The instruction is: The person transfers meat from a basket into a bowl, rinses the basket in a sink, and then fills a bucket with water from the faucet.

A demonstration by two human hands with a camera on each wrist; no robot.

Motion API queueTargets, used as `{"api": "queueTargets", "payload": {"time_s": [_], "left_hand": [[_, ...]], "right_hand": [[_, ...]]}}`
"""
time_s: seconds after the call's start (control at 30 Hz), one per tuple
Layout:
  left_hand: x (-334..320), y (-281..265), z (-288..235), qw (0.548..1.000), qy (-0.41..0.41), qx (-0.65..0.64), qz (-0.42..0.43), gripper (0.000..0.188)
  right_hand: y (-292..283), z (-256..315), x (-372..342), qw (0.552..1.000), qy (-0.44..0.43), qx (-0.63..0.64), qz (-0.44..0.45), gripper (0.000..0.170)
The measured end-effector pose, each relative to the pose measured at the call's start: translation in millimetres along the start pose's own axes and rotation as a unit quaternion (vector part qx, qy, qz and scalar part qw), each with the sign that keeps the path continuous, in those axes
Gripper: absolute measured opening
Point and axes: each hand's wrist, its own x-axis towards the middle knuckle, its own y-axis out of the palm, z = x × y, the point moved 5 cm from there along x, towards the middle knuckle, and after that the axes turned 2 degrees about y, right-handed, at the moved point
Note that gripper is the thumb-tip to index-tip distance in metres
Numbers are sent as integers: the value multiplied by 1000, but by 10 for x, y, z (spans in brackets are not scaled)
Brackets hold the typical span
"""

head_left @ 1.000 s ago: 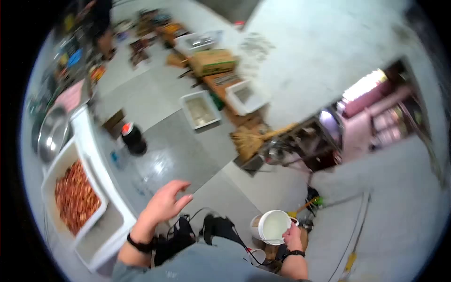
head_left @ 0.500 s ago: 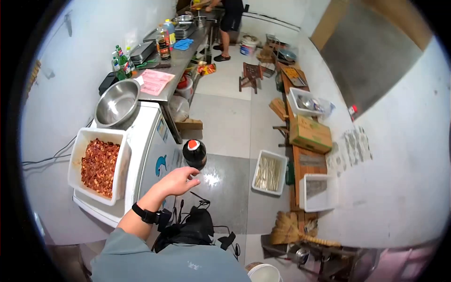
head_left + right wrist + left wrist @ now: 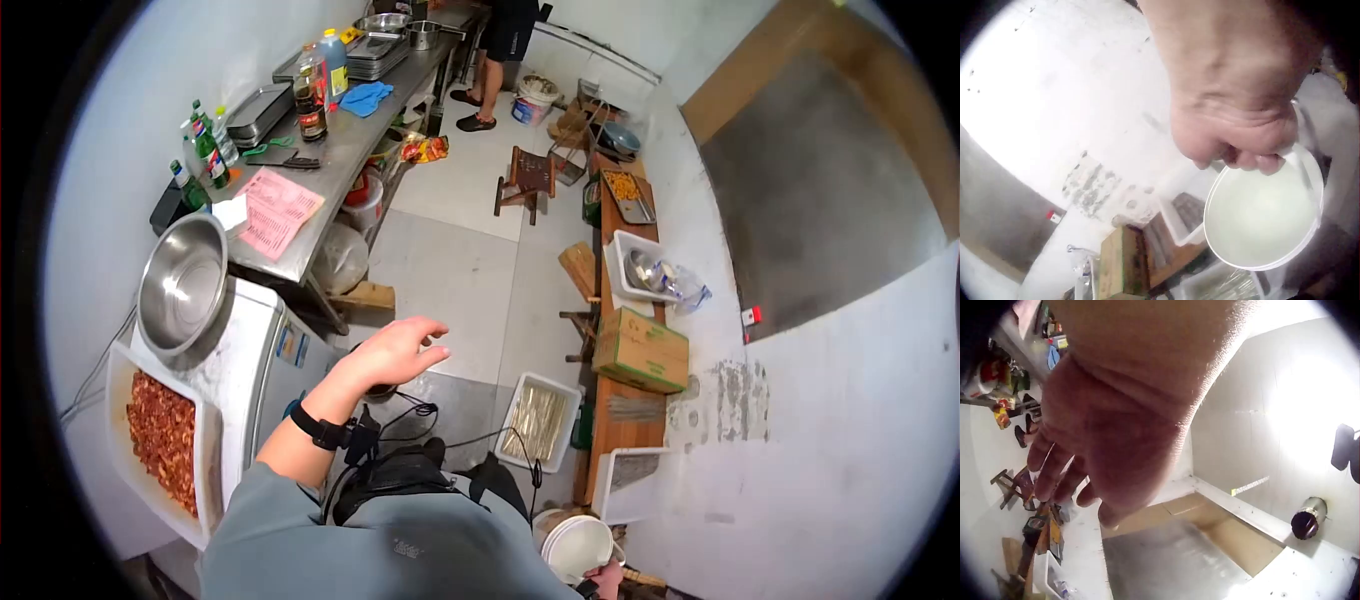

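A white plastic bucket (image 3: 1260,219) hangs from my right hand (image 3: 1235,134), whose curled fingers grip it at the rim. Its pale inside faces the right wrist camera. At the bottom edge of the head view, the same bucket (image 3: 580,548) shows low at my right side, with only part of the right hand (image 3: 606,578) in sight. My left hand (image 3: 398,352) is held out in front of my body, fingers loosely bent and holding nothing. The left wrist view looks onto the palm of that left hand (image 3: 1129,437), with fingers apart.
On my left, a white tub (image 3: 207,470) of cut meat and a steel bowl (image 3: 183,285) sit on a white appliance (image 3: 245,325). Skewers lie in a floor tub (image 3: 540,420). A low bench (image 3: 640,432) lines the right wall. Ahead are a stool (image 3: 525,178) and another person (image 3: 505,35).
The head view has swung from the right side to along the room, and my body has advanced. The bucket and right hand are back in sight at the bottom. My left hand remains empty.
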Motion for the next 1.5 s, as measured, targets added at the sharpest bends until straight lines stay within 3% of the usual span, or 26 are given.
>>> {"api": "queueTargets", "payload": {"time_s": [0.03, 0.07, 0.13, 0.23, 0.37, 0.43, 0.47, 0.57, 0.6, 0.67, 0.73, 0.8, 0.9, 0.93, 1.0, 1.1, 1.13, 1.2, 1.23, 1.3, 1.33, 1.4, 1.5], "left_hand": [[163, -19, -9, 1000, 23, 4, -5, 40], [330, -59, -15, 1000, 18, 4, 8, 43], [651, -128, -6, 1000, 21, 9, 7, 42], [1150, -294, 81, 999, 28, 25, 5, 42], [1790, -677, 221, 998, -25, 52, -20, 42], [2109, -925, 327, 994, -75, 43, -70, 41], [2234, -992, 357, 993, -76, 48, -74, 41], [2603, -1235, 553, 982, -140, 32, -124, 39], [2677, -1259, 620, 977, -156, 36, -138, 39], [2861, -1315, 735, 967, -197, 43, -154, 38], [3046, -1356, 854, 961, -234, 23, -145, 38], [3294, -1427, 1036, 956, -234, 12, -175, 35], [3722, -1537, 1455, 943, -276, -13, -185, 34], [3931, -1656, 1356, 939, -283, 10, -194, 34], [4303, -1745, 1675, 938, -262, -14, -226, 33], [4881, -1966, 1819, 945, -243, -38, -216, 32], [5085, -2016, 1928, 949, -233, -39, -208, 30], [5524, -2178, 2056, 955, -224, -27, -194, 31], [5753, -2223, 2075, 959, -207, -16, -191, 31], [6223, -2307, 2036, 963, -208, -30, -171, 31], [6484, -2346, 2036, 963, -204, -40, -172, 31], [6987, -2343, 2092, 971, -182, -35, -150, 31], [7700, -2335, 2062, 983, -161, -15, -92, 31]], "right_hand": [[812, 248, -449, 999, -32, 4, -18, 36], [1175, 431, -476, 999, -35, -2, -16, 36], [1703, 847, -355, 994, -41, -19, -95, 37], [2512, 1460, 46, 997, 18, -44, -64, 43], [3414, 2217, 710, 994, -33, -99, -32, 44], [4050, 2585, 730, 987, -82, -126, -57, 29], [4416, 2731, 576, 991, -61, -95, -74, 26], [5014, 3203, 934, 989, -50, -137, -37, 36], [5246, 3355, 953, 988, -44, -118, -86, 34], [5983, 3695, 757, 980, -71, -156, -100, 33], [6209, 3925, 731, 969, -90, -192, -124, 33], [6626, 4285, 1028, 980, -81, -178, -33, 34], [7026, 4764, 1407, 959, -102, -255, -71, 36], [7122, 4916, 1508, 956, -106, -261, -78, 36], [7446, 5207, 1604, 971, -64, -221, -65, 37], [8031, 5560, 1395, 970, -92, -218, -53, 33], [7890, 5803, 1676, 884, -187, -425, -57, 31], [7977, 6083, 2013, 935, -162, -313, -35, 30], [8160, 6107, 1932, 962, -108, -249, -4, 32], [8360, 6226, 1795, 928, -199, -310, -61, 32], [8593, 6293, 1707, 929, -195, -307, -69, 32], [9001, 6272, 1553, 982, -48, -169, -70, 32], [9260, 6403, 1706, 976, -85, -162, -119, 32]]}}
